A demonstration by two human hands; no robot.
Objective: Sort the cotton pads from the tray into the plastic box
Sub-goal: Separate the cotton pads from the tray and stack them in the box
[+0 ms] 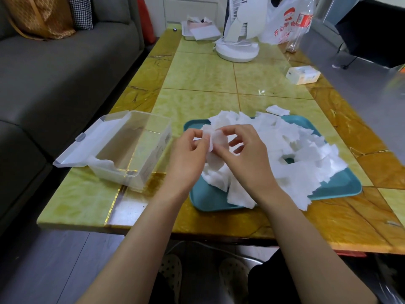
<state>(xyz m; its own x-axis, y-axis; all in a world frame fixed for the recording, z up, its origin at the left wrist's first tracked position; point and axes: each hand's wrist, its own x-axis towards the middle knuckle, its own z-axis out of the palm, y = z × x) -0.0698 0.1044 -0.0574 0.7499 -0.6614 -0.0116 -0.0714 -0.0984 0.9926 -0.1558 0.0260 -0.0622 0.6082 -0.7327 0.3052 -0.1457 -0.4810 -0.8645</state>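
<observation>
Above the flat teal plastic tray (341, 187), the left hand (188, 154) and right hand (247, 159) share a bunch of white square cotton pads (215, 139), each grip pinched tight, likely to line them up. At nine o'clock the clear plastic box (135, 150) stands open, close by.

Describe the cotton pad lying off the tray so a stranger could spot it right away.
Find the teal tray heaped with white cotton pads on the yellow-green table. Just beyond its far rim, towards the right, one stray pad lies on the tabletop. Unlike its neighbours, it lies wholly outside the tray.
</observation>
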